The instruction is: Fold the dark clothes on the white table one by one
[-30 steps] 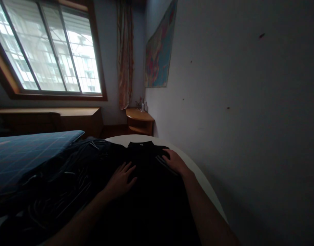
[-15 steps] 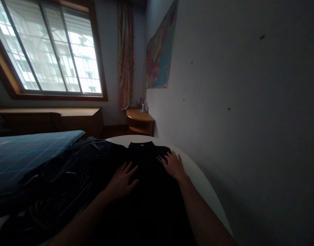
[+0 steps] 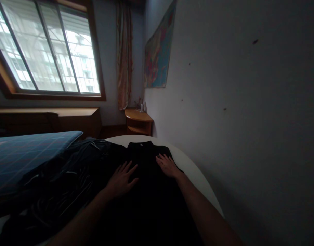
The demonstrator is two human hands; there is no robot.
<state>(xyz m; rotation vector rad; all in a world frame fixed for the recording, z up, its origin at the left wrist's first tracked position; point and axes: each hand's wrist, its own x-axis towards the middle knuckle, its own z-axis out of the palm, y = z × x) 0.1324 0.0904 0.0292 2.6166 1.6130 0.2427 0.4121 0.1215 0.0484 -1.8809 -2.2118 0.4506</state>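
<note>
A black garment (image 3: 146,191) lies spread on a white round table (image 3: 195,171), its collar pointing away from me. My left hand (image 3: 121,181) rests flat on the middle of the cloth, fingers apart and open. My right hand (image 3: 167,165) lies flat on the garment's right shoulder near the edge, fingers stretched out and open. Neither hand holds anything.
A heap of dark striped clothing (image 3: 64,174) lies left of the garment. A blue checked mattress (image 3: 26,153) is at the far left. A wall (image 3: 249,102) stands close on the right. A wooden corner shelf (image 3: 138,121), a curtain (image 3: 124,54), a map (image 3: 158,51) and a window (image 3: 46,51) are beyond.
My right hand has slid from the garment's right edge inward and toward me, folding the striped sleeve out of sight. My left hand has stayed in place.
</note>
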